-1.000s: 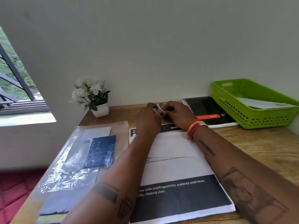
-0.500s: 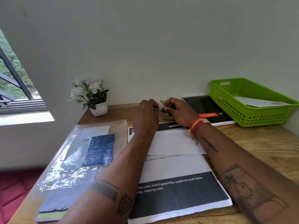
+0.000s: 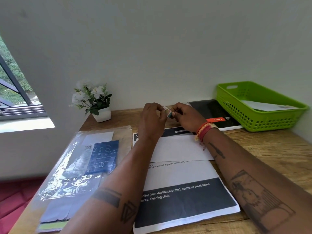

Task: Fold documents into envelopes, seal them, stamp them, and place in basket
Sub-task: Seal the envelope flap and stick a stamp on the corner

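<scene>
A white envelope point(image 3: 179, 148) lies flat on a printed document point(image 3: 182, 198) in the middle of the wooden desk. Above its far edge my left hand point(image 3: 152, 120) and my right hand point(image 3: 185, 118) meet, and both pinch a small stamp point(image 3: 168, 111) between their fingertips. The stamp is held in the air, off the envelope. A green plastic basket point(image 3: 236, 105) stands at the far right with a white envelope point(image 3: 266, 106) inside it.
A clear plastic pack of envelopes with a blue label point(image 3: 81, 164) lies on the left. A small white pot of white flowers point(image 3: 97, 102) stands by the wall. A black notebook point(image 3: 214, 114) lies beside the basket. A window is at the far left.
Both hands have lifted slightly off the desk with the small stamp between them, and the stamp has tilted and spread a little between the fingertips.
</scene>
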{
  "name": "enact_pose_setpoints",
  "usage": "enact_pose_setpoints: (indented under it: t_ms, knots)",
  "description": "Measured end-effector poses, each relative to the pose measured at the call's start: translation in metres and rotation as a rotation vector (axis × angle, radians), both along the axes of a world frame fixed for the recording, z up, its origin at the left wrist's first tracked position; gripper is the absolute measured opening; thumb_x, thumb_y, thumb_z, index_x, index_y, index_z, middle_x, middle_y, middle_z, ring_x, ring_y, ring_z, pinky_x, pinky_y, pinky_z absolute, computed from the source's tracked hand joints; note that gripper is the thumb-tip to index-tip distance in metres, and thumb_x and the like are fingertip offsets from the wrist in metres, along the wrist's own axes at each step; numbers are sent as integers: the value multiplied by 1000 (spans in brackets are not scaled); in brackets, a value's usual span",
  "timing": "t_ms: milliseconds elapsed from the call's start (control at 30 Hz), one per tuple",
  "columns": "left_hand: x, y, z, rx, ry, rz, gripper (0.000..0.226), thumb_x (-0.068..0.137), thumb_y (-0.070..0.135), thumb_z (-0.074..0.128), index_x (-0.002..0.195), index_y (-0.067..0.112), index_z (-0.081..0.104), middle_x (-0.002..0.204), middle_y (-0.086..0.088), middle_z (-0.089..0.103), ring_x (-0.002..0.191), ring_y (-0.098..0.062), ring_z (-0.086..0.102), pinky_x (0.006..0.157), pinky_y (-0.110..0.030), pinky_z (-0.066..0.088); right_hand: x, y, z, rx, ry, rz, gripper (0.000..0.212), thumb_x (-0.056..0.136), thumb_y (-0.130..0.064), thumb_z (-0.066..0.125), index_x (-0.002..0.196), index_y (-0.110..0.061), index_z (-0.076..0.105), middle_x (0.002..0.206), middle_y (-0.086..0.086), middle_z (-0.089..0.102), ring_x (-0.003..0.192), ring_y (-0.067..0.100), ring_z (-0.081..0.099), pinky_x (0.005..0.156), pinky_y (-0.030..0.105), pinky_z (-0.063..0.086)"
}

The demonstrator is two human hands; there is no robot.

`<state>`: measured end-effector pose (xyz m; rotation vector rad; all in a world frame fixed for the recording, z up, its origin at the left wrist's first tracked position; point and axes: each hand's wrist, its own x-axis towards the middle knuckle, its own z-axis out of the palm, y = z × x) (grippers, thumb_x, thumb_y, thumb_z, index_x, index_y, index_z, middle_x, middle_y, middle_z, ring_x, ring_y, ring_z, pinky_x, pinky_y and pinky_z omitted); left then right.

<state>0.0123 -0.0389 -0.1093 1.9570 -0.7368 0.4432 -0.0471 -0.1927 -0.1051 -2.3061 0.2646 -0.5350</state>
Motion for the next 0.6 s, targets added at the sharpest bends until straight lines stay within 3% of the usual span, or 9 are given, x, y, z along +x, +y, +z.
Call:
enact_pose_setpoints:
  t_ms: [100, 200, 267, 400, 467, 533, 600]
  knots:
    - [-1, -1, 1, -72, 141, -3, 5, 92, 27, 64, 92, 25, 60, 83, 12, 63, 59, -2, 55, 53, -16, 36, -1, -1, 0, 16, 15, -11, 7, 96, -26, 58, 94, -28, 64, 85, -2, 70, 80, 14, 59, 96, 40, 48]
    - [1, 1, -1, -132, 182, 2, 2, 94, 22, 64, 95, 21, 64, 85, 14, 64, 67, -2, 56, 54, -8, 35, -1, -1, 2, -32, 32, -63, 7, 97, -25, 58, 100, -24, 65, 92, 0, 68, 83, 17, 61, 69, 26, 44]
    - [2, 1, -2, -136, 160, -12, 2, 94, 22, 66, 95, 23, 67, 90, 12, 66, 74, -5, 58, 60, -8, 36, 0, -3, 1, -146, 33, -134, 9, 95, -24, 59, 100, -23, 66, 97, 2, 68, 89, 20, 63, 72, 26, 46]
    - [3, 0, -4, -93, 111, -42, 3, 92, 26, 68, 92, 29, 67, 96, 9, 65, 77, -10, 60, 69, -21, 44, 0, -3, 1, -240, 85, -207, 18, 93, -24, 62, 106, -26, 75, 115, 4, 70, 103, 22, 65, 91, 28, 48]
    - [1, 0, -3, -63, 57, -55, 6, 92, 26, 68, 92, 31, 66, 96, 10, 62, 76, -11, 60, 69, -16, 41, -1, 1, 5, -219, 65, -247, 22, 93, -27, 61, 110, -24, 75, 115, 5, 71, 103, 20, 65, 90, 28, 49]
    - [-1, 1, -2, -21, -13, -55, 6, 92, 24, 68, 93, 31, 66, 96, 11, 58, 73, -10, 58, 65, -7, 36, -3, 6, 14, -31, -20, -276, 24, 95, -33, 59, 106, -19, 75, 105, 2, 74, 94, 19, 67, 84, 28, 51]
    - [-3, 1, -1, 42, -71, -49, 6, 93, 25, 67, 95, 31, 67, 99, 10, 57, 72, -8, 58, 63, -6, 33, -8, 12, 26, 345, -59, -228, 27, 96, -39, 59, 102, -16, 72, 89, 2, 75, 77, 17, 69, 72, 33, 57]
